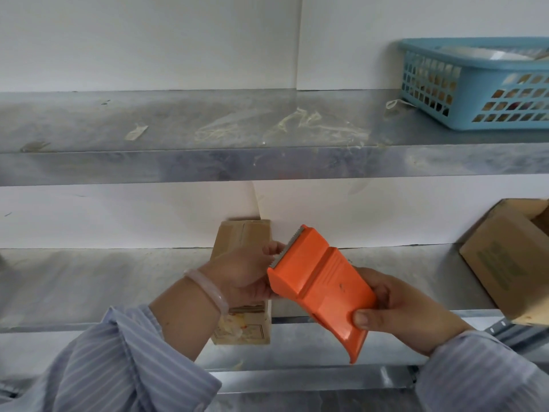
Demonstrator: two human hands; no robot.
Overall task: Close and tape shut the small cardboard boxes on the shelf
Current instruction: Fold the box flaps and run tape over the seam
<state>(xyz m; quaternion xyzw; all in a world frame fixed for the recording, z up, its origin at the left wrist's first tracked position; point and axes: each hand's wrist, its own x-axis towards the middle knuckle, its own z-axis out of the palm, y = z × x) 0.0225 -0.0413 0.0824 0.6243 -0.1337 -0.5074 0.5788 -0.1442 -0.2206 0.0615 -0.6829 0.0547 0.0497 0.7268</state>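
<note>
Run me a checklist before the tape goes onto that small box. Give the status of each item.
1. Right hand has a firm grip on the tape dispenser: ok, thumb and fingers wrap its rear end.
2. Left hand is steadying the small box: cannot tell, the hand covers the box's middle and hides its grip.
3. Box flaps are closed: ok, the visible end shows a shut seam.
4. Tape end is free at the serrated blade: cannot tell, no tape is visible.
5. Blade is clear of skin: not ok, the left hand sits right beside it.
6. Box rests flat on the lower shelf: cannot tell.
</note>
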